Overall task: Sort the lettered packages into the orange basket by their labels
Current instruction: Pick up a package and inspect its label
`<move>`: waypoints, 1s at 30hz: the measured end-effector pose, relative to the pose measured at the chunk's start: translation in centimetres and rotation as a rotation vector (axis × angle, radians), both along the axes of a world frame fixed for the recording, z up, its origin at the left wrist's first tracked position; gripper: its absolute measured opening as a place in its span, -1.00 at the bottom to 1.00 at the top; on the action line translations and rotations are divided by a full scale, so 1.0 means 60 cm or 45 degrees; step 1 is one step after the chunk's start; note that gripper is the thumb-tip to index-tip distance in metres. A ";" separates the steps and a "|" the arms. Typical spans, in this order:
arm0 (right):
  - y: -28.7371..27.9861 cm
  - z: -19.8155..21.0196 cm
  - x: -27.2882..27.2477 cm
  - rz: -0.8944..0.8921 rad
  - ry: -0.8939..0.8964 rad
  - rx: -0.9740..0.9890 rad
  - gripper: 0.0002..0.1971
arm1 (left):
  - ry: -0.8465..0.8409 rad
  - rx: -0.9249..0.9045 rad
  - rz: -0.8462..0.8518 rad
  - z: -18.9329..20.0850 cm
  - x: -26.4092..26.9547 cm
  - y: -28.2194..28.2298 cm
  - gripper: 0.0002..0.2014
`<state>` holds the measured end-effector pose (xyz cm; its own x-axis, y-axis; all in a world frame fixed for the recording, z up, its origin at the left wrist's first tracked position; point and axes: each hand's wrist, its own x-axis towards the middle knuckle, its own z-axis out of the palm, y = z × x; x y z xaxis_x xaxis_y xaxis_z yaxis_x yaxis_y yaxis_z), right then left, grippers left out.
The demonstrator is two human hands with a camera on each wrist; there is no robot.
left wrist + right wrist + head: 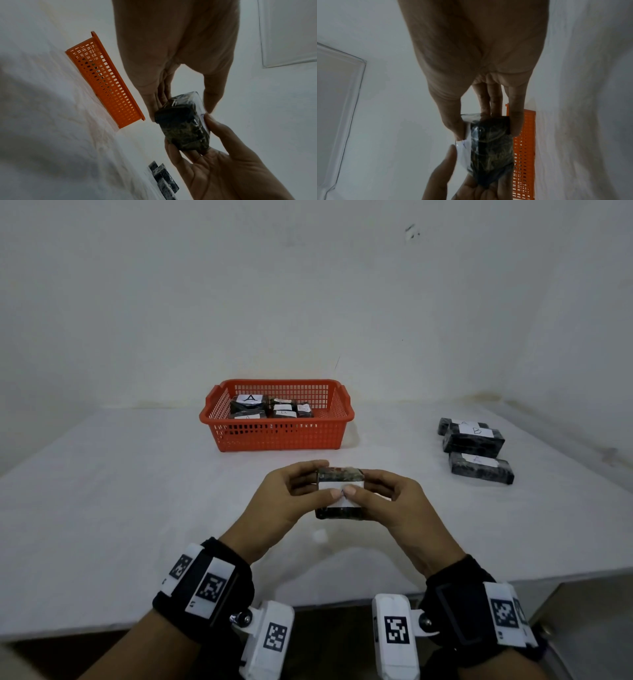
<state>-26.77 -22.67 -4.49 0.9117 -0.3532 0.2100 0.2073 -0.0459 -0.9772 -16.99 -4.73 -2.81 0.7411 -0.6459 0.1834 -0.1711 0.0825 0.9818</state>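
Both hands hold one dark wrapped package [339, 477] with a white label above the table's front middle. My left hand [301, 491] grips its left end and my right hand [373, 491] its right end; both thumbs lie on the label and hide its letter. The left wrist view shows the package [185, 128] pinched between the two hands, and so does the right wrist view [491, 146]. Behind it stands the orange basket [277, 436], holding several labelled packages, with A ones [249, 402] at the left and B ones [284, 413] beside them.
Three more dark packages lie at the right of the white table [102, 491]: one labelled B [474, 440] stacked over another, one labelled A [481, 468] nearer. White walls close the back and right. The table's front edge runs just under my wrists.
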 end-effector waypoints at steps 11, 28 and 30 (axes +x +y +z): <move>0.001 0.002 -0.005 0.082 0.120 0.247 -0.68 | -0.322 0.057 -0.067 -0.007 0.001 0.001 -0.46; 0.007 -0.010 0.001 0.091 0.069 0.132 -0.47 | -0.032 0.063 0.053 -0.009 0.000 0.005 -0.78; 0.008 -0.013 0.001 0.109 0.074 0.131 -0.45 | -0.024 0.059 0.056 -0.007 0.001 0.005 -0.79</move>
<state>-26.74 -22.19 -5.28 0.9489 -0.2907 0.1226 0.1491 0.0705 -0.9863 -16.93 -4.44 -3.22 0.7656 -0.6209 0.1682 -0.1918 0.0292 0.9810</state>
